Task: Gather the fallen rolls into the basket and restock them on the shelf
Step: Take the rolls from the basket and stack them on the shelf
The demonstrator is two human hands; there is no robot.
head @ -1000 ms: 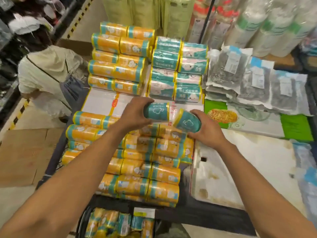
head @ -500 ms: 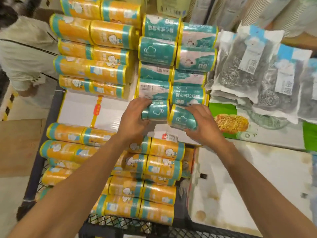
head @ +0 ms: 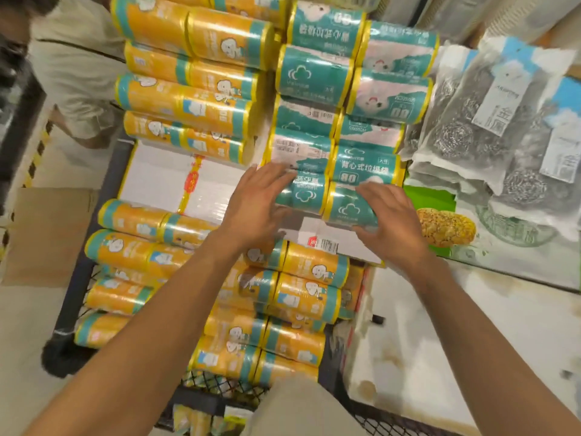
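Two teal rolls lie side by side on the shelf in front of the teal stack [head: 339, 89]: the left roll [head: 306, 196] and the right roll [head: 345, 210]. My left hand [head: 251, 202] has its fingers spread and straight against the left roll's end. My right hand [head: 390, 218] lies with fingers stretched over the top of the right roll and the thumb at its front, touching it. Stacks of orange rolls [head: 195, 89] fill the shelf's back left and front [head: 283, 297]. A black wire basket [head: 217, 388] sits at the bottom edge with a few rolls inside.
Bagged steel scourers [head: 490, 133] pile up to the right of the teal stack. A white box top [head: 163, 180] shows between the orange stacks. A green pack [head: 446, 228] and a stained white board [head: 471, 341] lie right. A person in a pale top [head: 78, 73] stands at the far left.
Both hands carried the two teal rolls forward and set them down in front of the teal stack. The fingers have since straightened off the rolls. The camera has moved closer to the shelf.
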